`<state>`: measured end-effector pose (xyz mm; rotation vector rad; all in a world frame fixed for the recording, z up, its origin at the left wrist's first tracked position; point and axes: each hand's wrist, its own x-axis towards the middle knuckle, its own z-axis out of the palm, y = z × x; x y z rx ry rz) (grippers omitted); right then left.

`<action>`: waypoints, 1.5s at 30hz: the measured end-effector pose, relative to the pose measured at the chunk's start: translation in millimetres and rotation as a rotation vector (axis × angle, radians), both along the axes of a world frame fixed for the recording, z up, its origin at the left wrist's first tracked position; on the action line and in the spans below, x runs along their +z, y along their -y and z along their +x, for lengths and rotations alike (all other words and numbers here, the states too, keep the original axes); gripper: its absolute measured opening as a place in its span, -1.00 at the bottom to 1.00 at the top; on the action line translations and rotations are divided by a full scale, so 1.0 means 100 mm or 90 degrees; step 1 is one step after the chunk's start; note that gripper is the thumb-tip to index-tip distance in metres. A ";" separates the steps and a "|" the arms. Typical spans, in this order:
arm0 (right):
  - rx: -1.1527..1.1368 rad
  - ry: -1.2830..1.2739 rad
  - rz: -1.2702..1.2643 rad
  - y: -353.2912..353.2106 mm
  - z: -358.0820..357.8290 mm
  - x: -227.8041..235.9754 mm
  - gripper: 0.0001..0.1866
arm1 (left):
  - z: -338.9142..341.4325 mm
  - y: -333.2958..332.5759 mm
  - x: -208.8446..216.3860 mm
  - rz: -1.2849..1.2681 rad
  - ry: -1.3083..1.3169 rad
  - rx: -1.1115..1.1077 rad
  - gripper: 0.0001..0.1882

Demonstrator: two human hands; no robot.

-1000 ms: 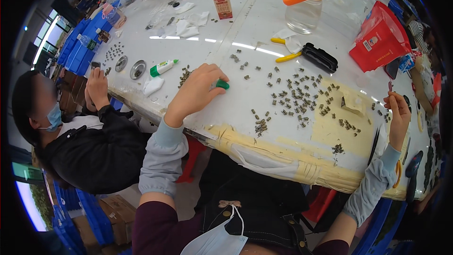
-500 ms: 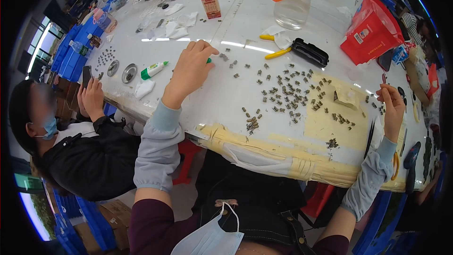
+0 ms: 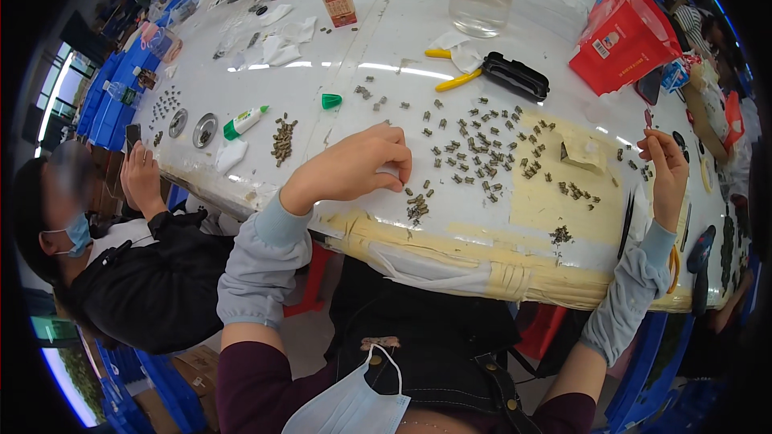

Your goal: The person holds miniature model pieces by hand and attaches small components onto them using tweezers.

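Note:
My left hand [image 3: 354, 165] is low over the table, its fingers curled in toward the thumb. Whatever may be between the fingertips is too small to make out. Just beside them lies a small heap of brassy metal parts [image 3: 417, 207]. My right hand [image 3: 666, 169] is raised at the right, thumb and forefinger pinched on a small dark-red piece [image 3: 648, 117]. Many small metal parts [image 3: 482, 149] are spread between the hands, some on a yellowish paper sheet [image 3: 531, 201]. Left of my left hand is another brassy pile [image 3: 283, 141].
A green cap [image 3: 331, 101], a glue bottle [image 3: 245, 122] and yellow-handled pliers [image 3: 457, 80] lie farther back, near a black case [image 3: 515, 76]. Behind stand a drink carton [image 3: 336, 0], a clear jug [image 3: 481, 4] and a red bucket [image 3: 623, 36]. A masked person [image 3: 129, 257] sits at left.
My left hand has come nearer and to the right, from beside the green cap to the small brassy heap. My right hand stays raised in its pinch. The whole view has shifted slightly.

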<state>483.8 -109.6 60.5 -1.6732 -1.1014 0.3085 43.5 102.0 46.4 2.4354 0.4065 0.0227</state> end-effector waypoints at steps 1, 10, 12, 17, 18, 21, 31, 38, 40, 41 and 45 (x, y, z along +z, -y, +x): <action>-0.002 -0.002 0.001 0.01 0.01 -0.01 -0.77 | 0.01 0.00 -0.01 -0.002 0.000 -0.005 -0.81; -0.057 -0.004 -0.094 0.20 0.23 0.05 -0.82 | 0.46 0.20 0.39 -0.069 0.159 0.022 -0.89; -0.056 0.005 -0.188 0.31 0.29 0.04 -0.83 | 0.57 0.28 0.40 -0.062 0.252 0.002 -0.86; -0.023 -0.005 -0.416 0.36 0.23 0.05 -0.79 | 0.67 0.39 0.24 -0.131 0.320 0.001 -0.81; -0.037 0.005 -0.435 0.37 0.20 0.06 -0.79 | 0.69 0.37 0.17 -0.137 0.334 -0.007 -0.79; -0.021 -0.017 -0.476 0.38 0.14 0.09 -0.78 | 0.71 0.32 0.02 -0.167 0.354 -0.025 -0.81; -0.014 0.003 -0.547 0.29 0.24 -0.14 -0.69 | 0.61 0.29 -0.11 -0.242 0.373 0.002 -0.86; 0.012 -0.049 -0.409 0.43 0.41 -0.15 -0.65 | 0.60 0.31 -0.11 -0.288 0.402 0.015 -0.87; -0.026 0.008 -0.367 0.48 0.45 -0.17 -0.70 | 0.61 0.31 -0.10 -0.294 0.400 0.020 -0.87; -0.022 0.006 -0.365 0.49 0.48 -0.19 -0.70 | 0.61 0.31 -0.10 -0.303 0.395 0.027 -0.87; -0.064 -0.010 -0.254 0.56 0.55 -0.20 -0.76 | 0.63 0.31 -0.11 -0.336 0.402 0.043 -0.87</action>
